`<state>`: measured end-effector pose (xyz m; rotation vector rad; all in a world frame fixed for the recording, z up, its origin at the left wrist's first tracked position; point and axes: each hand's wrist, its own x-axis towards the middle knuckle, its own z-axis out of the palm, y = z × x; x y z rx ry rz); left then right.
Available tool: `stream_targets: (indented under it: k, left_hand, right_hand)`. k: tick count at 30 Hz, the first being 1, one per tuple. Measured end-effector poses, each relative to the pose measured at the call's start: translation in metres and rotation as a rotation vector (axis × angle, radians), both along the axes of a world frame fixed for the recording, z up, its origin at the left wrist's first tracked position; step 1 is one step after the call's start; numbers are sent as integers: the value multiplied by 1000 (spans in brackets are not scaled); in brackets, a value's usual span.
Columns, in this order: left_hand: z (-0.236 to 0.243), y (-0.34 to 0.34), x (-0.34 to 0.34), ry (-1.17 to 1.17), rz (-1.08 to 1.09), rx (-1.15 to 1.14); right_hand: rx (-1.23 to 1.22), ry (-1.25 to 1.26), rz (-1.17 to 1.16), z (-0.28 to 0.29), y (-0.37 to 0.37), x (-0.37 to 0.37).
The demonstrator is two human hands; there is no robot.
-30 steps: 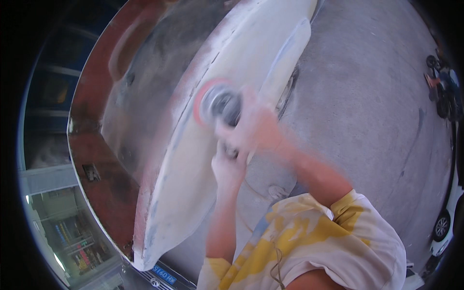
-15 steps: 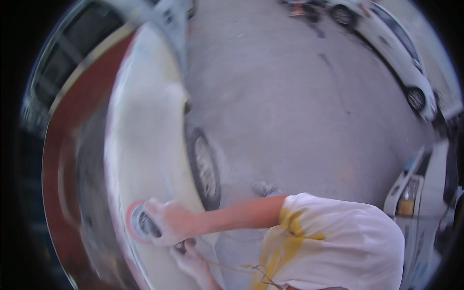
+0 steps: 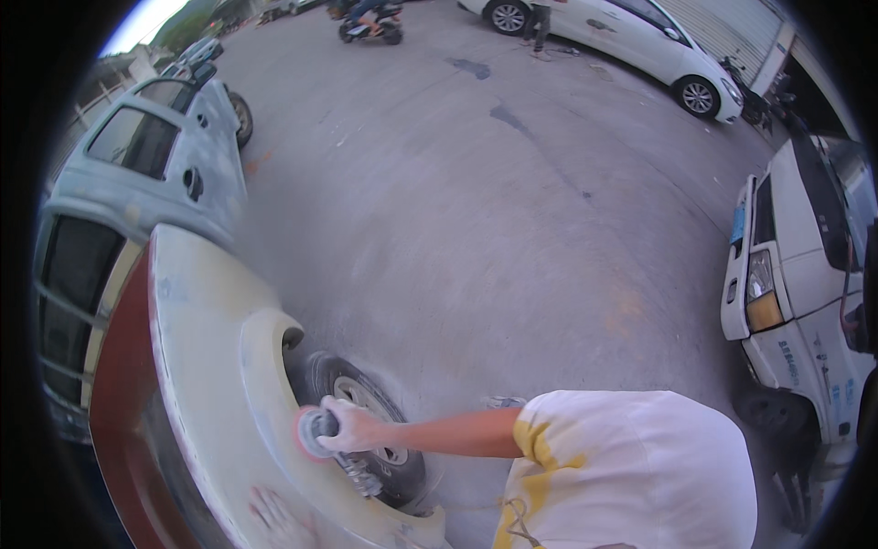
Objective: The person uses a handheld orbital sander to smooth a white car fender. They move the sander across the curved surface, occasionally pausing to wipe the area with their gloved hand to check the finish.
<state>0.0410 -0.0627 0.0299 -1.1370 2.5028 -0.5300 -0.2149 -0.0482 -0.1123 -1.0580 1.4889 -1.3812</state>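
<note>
My right hand (image 3: 355, 426) is wrapped round the top of a round handheld sander (image 3: 316, 423) with a reddish pad edge. The sander sits against the wheel-arch edge of a cream-coloured car fender (image 3: 206, 348), just above the tyre (image 3: 320, 375). From its body a dark handle part (image 3: 361, 478) slants down toward the wheel. My left hand (image 3: 279, 517), pale with dust, lies flat on the fender nearer to me, fingers spread, away from the sander; its forearm is mostly hidden at the lower edge.
A dark red panel (image 3: 119, 403) borders the fender on the left. A grey-blue pickup (image 3: 206, 174) stands beyond it. To the right is a white truck (image 3: 796, 302); farther off are a white car (image 3: 631, 41), a person's legs (image 3: 540, 29) and a motorbike (image 3: 373, 26).
My right hand has shifted the sander from the fender's upper surface to the wheel-arch edge. My left hand has let go of the sander's handle and now rests on the panel. The view has turned.
</note>
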Motion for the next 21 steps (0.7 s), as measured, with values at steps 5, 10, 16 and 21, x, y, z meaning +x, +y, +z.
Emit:
stream_targets:
  k: [5, 10, 16, 21]
  left_hand:
    - [-25, -107, -51, 178, 30, -103]
    - [-68, -83, -38, 143, 115, 44]
    - [-78, 18, 16, 16, 169, 113]
    - [-112, 106, 64, 545, 306, 435]
  right_hand:
    - [163, 114, -199, -49, 45, -66]
    - [286, 133, -325, -75, 85, -95]
    - [305, 74, -322, -63, 127, -74]
    - [201, 115, -353, -64, 150, -33]
